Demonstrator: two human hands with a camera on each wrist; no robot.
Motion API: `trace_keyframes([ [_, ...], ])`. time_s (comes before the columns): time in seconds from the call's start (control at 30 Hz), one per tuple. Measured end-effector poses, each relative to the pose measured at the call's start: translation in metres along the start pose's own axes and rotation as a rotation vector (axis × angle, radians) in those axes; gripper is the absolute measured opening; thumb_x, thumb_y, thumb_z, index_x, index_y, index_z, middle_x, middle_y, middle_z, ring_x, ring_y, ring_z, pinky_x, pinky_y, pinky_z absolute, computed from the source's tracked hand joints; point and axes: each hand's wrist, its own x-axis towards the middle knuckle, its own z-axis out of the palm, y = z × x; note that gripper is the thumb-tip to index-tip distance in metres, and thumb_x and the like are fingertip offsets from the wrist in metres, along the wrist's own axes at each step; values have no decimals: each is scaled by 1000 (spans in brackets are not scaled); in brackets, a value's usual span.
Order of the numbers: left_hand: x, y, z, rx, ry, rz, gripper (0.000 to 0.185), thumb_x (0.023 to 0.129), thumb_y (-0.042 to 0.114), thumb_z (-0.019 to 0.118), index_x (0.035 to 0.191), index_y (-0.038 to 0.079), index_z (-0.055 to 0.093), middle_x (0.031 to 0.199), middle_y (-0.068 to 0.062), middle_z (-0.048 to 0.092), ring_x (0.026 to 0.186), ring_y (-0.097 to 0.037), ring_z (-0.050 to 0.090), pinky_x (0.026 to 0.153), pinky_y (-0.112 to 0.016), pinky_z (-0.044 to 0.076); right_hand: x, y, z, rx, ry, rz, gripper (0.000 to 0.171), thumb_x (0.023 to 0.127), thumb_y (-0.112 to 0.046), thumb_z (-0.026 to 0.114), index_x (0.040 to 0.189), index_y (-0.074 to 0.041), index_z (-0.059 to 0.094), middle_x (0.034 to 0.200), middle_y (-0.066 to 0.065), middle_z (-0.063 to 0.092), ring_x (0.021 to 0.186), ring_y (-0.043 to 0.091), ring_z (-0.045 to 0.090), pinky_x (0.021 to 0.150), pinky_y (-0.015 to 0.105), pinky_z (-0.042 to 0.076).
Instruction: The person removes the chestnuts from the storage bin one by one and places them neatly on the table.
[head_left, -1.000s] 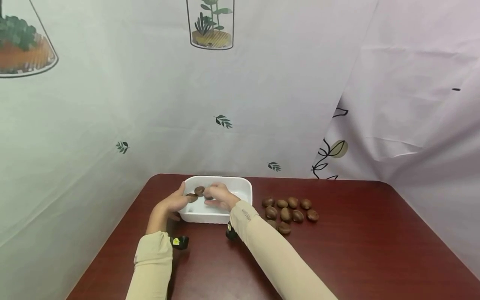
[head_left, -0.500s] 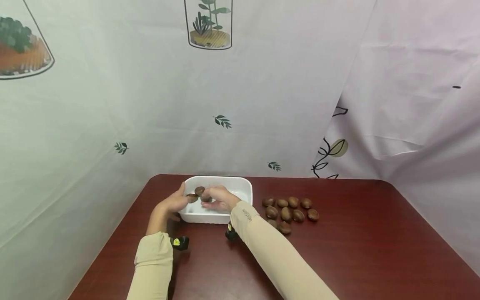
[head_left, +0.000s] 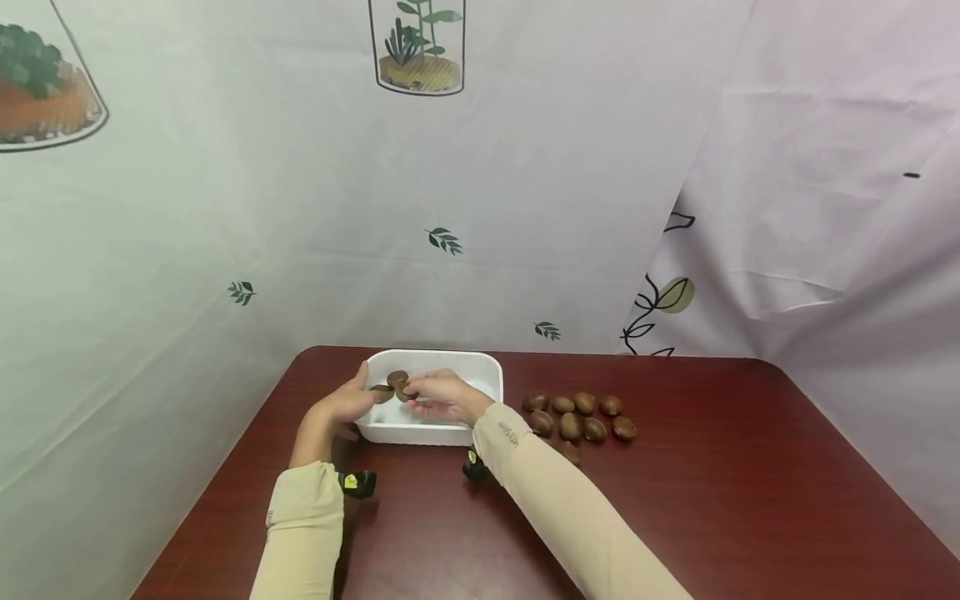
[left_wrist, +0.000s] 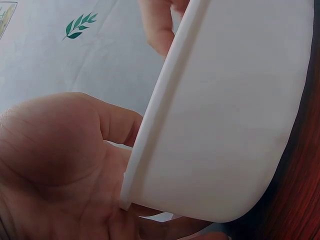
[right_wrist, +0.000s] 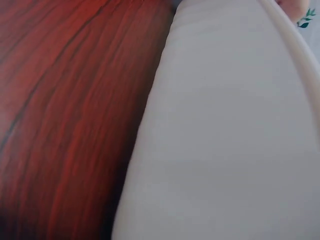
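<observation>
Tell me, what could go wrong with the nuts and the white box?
1. The right hand holds a chestnut above the white tray; dropped from there, it might bounce out.
2. The left hand grips the tray's edge; a tug could tip it and spill what is inside.
3. The right sleeve lies close to the loose chestnuts on the table and could knock some away.

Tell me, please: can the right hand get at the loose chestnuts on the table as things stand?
Probably yes. The loose chestnuts lie on the bare table, beside the white tray, on the right hand's own side, with nothing between them. The right hand hovers over that tray.
</observation>
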Motion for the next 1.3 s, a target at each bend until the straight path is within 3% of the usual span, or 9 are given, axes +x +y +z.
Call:
trace_keyframes([
  [0.13,1,0,0,-1,-4,-7,89,102,33,47,154,5,-20,159,-32,-3,132,-55,34,84,-62,50,-8,-3,-7,8,-29,-44,23,89,3,58,111,10,63,73,4,60,59,7,55,53,15,46],
  [0.27,1,0,0,7,-7,-10,92,101,36,48,154,5,-20,159,-33,-3,132,-55,34,85,-62,50,-20,-8,-13,-11,-24,-68,7,88,1,60,91,2,65,67,2,57,59,8,53,55,17,46],
  [0.43,-1,1,-2,19,5,-6,91,101,34,48,154,5,-20,158,-34,-1,131,-55,35,85,-62,50,-38,-14,-15,-58,-46,-93,7,88,-2,61,86,-1,67,66,2,58,60,8,53,56,19,46],
  [0.63,-1,1,-1,4,6,-10,88,101,29,46,154,5,-20,158,-34,-3,133,-55,31,87,-64,48,-63,-19,-23,-193,-92,-107,13,93,-10,61,99,0,68,87,1,61,67,10,63,52,18,45],
  [0.83,0,-1,1,-5,-1,-4,90,101,31,47,154,6,-21,158,-34,-6,134,-55,29,89,-66,46,-95,-16,-53,-239,-152,-125,30,98,-9,58,122,8,62,101,6,62,77,13,68,57,20,49],
  [1.1,-3,0,1,4,5,1,90,101,31,48,154,5,-21,157,-35,-5,133,-55,30,88,-65,47,-130,-13,-105,-249,-109,-181,36,96,-2,59,128,12,54,92,5,67,77,13,67,60,21,51],
  [1.3,-2,-2,0,6,2,0,90,101,31,47,154,6,-21,158,-34,-5,133,-54,31,88,-64,47,-150,-10,-143,-283,-82,-192,39,96,-2,60,130,15,51,98,11,68,76,13,65,60,21,50],
])
